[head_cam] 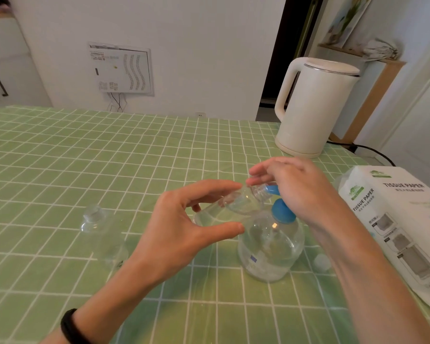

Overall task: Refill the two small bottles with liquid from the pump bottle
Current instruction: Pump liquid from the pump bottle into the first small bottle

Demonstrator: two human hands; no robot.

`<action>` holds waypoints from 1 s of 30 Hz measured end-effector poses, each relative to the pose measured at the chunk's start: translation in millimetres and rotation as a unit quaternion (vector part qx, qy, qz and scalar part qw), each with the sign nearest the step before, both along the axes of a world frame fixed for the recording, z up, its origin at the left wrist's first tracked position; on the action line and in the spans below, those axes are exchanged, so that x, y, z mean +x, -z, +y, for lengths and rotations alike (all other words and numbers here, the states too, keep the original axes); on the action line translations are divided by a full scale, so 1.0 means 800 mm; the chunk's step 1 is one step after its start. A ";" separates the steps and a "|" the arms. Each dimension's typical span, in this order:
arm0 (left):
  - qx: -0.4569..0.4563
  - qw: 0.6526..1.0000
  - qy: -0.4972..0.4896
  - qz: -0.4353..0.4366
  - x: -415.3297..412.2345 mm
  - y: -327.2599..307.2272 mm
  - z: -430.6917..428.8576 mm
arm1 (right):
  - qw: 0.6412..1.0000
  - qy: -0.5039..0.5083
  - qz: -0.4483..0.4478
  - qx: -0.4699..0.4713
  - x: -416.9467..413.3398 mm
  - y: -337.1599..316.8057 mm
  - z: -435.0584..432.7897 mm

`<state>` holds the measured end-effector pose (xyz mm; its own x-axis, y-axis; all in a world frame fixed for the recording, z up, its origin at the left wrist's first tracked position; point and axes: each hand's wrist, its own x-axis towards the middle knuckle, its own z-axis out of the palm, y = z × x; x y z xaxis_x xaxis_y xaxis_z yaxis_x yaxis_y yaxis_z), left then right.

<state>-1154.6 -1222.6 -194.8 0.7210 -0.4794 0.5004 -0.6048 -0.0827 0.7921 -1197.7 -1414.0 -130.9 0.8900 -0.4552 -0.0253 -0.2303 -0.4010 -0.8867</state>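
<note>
left hand pinches tilted small bottle between thumb and fingers, neck touching blue nozzle | right hand rests on pump head, fingers nearly straight | pump bottle upright on desk | 2nd small bottle upright on the left, apart

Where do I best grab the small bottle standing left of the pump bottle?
Grip the standing small bottle around its body, below the shoulder, from its right side: it stands upright, apart from everything, and the top is narrow.
</note>
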 end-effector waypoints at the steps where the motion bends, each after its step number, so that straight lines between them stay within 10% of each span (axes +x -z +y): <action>1: 0.002 1.000 -0.001 -0.002 0.001 0.000 0.000 | 1.000 0.003 0.004 0.007 0.001 0.001 0.001; 30: 0.014 1.000 -0.003 0.003 -0.003 0.000 -0.002 | 1.000 0.002 -0.015 0.017 -0.003 -0.001 0.002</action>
